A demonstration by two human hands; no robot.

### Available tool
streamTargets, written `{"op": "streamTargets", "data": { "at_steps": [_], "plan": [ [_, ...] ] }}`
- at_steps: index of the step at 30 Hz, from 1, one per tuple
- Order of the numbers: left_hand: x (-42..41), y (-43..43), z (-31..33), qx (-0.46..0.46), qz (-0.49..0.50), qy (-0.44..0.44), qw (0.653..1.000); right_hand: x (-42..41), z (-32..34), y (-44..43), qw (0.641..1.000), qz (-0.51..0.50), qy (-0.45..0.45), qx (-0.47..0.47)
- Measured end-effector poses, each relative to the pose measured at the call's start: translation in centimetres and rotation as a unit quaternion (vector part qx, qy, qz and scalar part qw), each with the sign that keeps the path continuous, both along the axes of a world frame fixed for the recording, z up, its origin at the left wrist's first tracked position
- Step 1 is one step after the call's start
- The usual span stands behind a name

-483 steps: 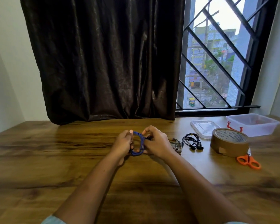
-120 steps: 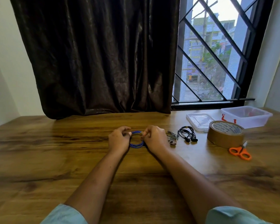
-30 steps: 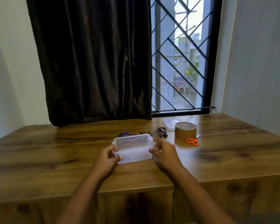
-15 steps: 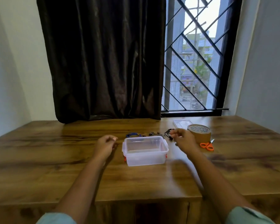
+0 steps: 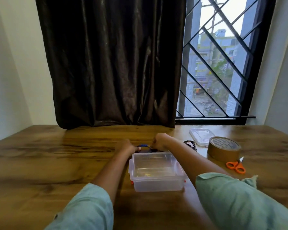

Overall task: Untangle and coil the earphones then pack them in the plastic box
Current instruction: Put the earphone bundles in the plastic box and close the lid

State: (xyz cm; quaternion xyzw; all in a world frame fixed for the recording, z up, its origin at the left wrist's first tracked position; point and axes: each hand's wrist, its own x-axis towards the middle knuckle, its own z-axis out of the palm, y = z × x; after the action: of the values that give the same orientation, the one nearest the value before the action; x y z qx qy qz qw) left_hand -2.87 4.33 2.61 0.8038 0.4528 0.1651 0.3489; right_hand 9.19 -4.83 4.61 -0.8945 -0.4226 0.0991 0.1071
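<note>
Your left hand point(image 5: 125, 146) and right hand point(image 5: 161, 142) are both curled onto the coiled blue earphones point(image 5: 143, 145), pinching one side each. That's just past the open plastic box point(image 5: 156, 185), which sits between your forearms. The black earphones point(image 5: 190, 144) lie on the counter point(image 5: 56, 163), right of your right hand.

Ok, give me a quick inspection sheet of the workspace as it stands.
Surface: wooden table.
Job's things: plastic box open, nothing seen inside; lid lies apart near the window; blue earphones behind the box.
Clutter: tape roll, orange scissors, right side.
Hands: left hand and right hand curled at the blue earphones; grip hidden.
Cables: black earphones lying near the lid.
Surroundings: dark curtain, barred window.
</note>
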Motion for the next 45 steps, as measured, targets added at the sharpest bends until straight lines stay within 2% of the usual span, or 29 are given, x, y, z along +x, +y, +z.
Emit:
{"op": "streamTargets", "data": {
  "at_steps": [5,9,10,14,16,18,21,24,27,29,33,36,39,40,42,43,45],
  "plan": [
    [1.1,0.6,-0.2,-0.013,-0.01,0.025,1.0,0.3,-0.5,1.5,0.999,0.002,-0.039,-0.007],
    [1.0,0.3,0.3,-0.003,-0.013,0.025,1.0,0.2,-0.5,1.7,0.999,-0.003,-0.006,0.038],
    [1.0,0.3,0.5,-0.011,-0.014,0.005,1.0,0.1,0.0,1.5,0.998,-0.007,0.015,0.067],
    [-0.2,0.1,2.7,-0.084,-0.04,-0.177,0.98,-1.1,3.1,-0.9,0.965,-0.019,0.086,0.246],
    [-1.7,-0.7,4.7,-0.082,-0.061,-0.22,0.97,-2.4,4.6,-3.2,0.945,-0.017,0.113,0.307],
    [-3.6,-2.1,6.5,-0.064,-0.079,-0.219,0.971,-3.5,5.4,-5.5,0.932,-0.006,0.158,0.327],
    [-6.3,-4.7,6.8,-0.025,-0.106,-0.112,0.988,-5.3,4.9,-8.3,0.937,0.01,0.216,0.275],
    [-7.2,-6.6,5.2,0.015,-0.1,0.007,0.995,-6.5,3.2,-9.3,0.963,-0.006,0.195,0.186],
    [-7.2,-7.9,4.2,0.081,-0.084,0.064,0.991,-7.6,2.3,-8.6,0.999,-0.019,0.035,0.025],
    [-7.3,-8.7,4.0,0.134,-0.081,0.081,0.984,-8.6,2.2,-8.3,0.998,-0.009,-0.056,-0.042],
    [-7.9,-9.6,3.3,0.183,-0.063,0.054,0.98,-9.3,1.9,-8.9,0.995,-0.006,-0.098,-0.027],
    [-8.6,-9.8,2.2,0.183,-0.026,-0.025,0.982,-9.4,1.7,-10.1,0.993,-0.016,-0.087,0.08],
    [-9.5,-9.3,0.7,0.125,0.005,-0.101,0.987,-8.6,1.1,-12.1,0.958,-0.09,-0.058,0.266],
    [-9.9,-9.1,0.2,0.082,0.007,-0.128,0.988,-8.4,0.9,-13.2,0.948,-0.126,-0.066,0.286],
    [-10.6,-9.1,-0.3,-0.026,0.008,-0.182,0.983,-8.4,0.0,-15.0,0.954,-0.182,-0.073,0.227],
    [-10.9,-9.3,-0.2,-0.071,0.007,-0.199,0.977,-8.6,-0.5,-15.6,0.961,-0.19,-0.055,0.191],
    [-11.5,-9.2,0.1,-0.131,0.0,-0.227,0.965,-9.5,-1.3,-15.5,0.967,-0.172,0.017,0.189]
  ]
}}
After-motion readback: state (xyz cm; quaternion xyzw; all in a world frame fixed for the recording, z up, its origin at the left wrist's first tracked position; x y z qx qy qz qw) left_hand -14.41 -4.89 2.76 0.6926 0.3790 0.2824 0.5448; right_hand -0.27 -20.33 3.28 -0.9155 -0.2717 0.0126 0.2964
